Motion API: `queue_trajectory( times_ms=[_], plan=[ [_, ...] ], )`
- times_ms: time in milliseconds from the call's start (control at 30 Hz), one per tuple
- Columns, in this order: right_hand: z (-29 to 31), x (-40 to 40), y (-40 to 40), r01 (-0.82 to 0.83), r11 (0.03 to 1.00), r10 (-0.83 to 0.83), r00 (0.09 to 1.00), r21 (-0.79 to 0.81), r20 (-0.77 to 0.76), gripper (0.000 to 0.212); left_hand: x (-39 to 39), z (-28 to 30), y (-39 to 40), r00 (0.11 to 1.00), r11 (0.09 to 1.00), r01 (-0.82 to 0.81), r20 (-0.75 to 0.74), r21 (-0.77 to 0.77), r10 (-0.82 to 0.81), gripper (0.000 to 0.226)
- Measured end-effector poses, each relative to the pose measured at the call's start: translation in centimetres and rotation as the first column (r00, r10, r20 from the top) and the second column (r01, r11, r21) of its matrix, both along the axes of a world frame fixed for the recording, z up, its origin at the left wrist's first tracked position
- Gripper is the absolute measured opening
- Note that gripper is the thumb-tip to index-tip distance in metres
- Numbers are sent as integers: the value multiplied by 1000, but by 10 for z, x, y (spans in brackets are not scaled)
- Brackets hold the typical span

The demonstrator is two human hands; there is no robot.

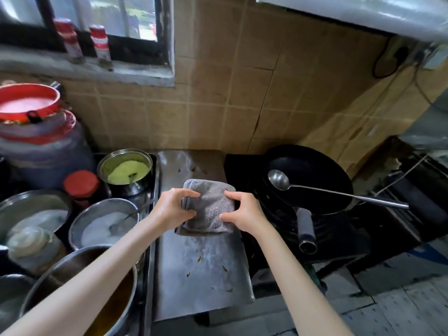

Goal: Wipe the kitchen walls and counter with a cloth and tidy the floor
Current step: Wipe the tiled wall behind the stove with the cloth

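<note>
Steel pots [124, 169] left, wok [308, 178] right of cloth [209, 207].

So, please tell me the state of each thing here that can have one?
grey cloth: folded, on the counter.
left hand: grips the cloth.
right hand: grips the cloth.
steel counter: scraps on it.
wok: empty but for the ladle.
ladle: resting in the wok.

- One head-worn view, looking forward and steeply down from above the metal counter [201, 275].
- It faces the tiled wall [218, 105], window at upper left.
- Close range: both forearms reach in from the bottom edge.
- Edges bend and seem blurred by the wide lens.
</note>
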State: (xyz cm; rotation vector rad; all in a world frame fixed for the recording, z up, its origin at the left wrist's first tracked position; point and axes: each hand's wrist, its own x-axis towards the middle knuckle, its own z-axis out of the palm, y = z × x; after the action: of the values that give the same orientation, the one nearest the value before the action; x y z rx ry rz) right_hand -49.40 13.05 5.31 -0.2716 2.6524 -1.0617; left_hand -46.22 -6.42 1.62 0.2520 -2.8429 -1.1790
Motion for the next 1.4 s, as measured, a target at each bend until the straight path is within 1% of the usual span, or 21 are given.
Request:
queue_trajectory(
  times_ms=[333,433,567,700,967,1133,1200,1267,1400],
  plan=[
    [-1,-82,17,-213,974,219,973,75,-78,72,-40,-1,27,984,984,-175,-22,23,175,51],
    [0,-98,15,-292,951,301,949,99,-93,74,-44,-2,31,968,968,-247,-36,47,249,51],
    [2,-110,5,-345,932,357,928,114,-110,75,-44,-2,31,942,943,-326,-59,68,330,51],
    [0,-107,-7,-340,933,355,924,119,-144,76,-42,0,24,934,937,-340,-89,76,346,51],
    [5,-110,-26,-286,954,299,936,92,-184,75,-49,11,-3,940,950,-301,-141,85,310,51],
    [-4,-138,-16,-293,949,311,929,116,-202,76,-76,5,11,932,945,-323,-158,39,325,53],
    [-6,-160,-12,-297,947,318,919,121,-232,75,-96,0,17,929,944,-328,-175,19,326,54],
    [-17,-189,-2,-333,931,362,894,150,-265,74,-121,-16,34,909,932,-361,-218,7,354,54],
    [-14,-212,2,-309,939,341,896,150,-283,75,-142,-14,40,893,918,-397,-224,14,390,55]
  ],
)
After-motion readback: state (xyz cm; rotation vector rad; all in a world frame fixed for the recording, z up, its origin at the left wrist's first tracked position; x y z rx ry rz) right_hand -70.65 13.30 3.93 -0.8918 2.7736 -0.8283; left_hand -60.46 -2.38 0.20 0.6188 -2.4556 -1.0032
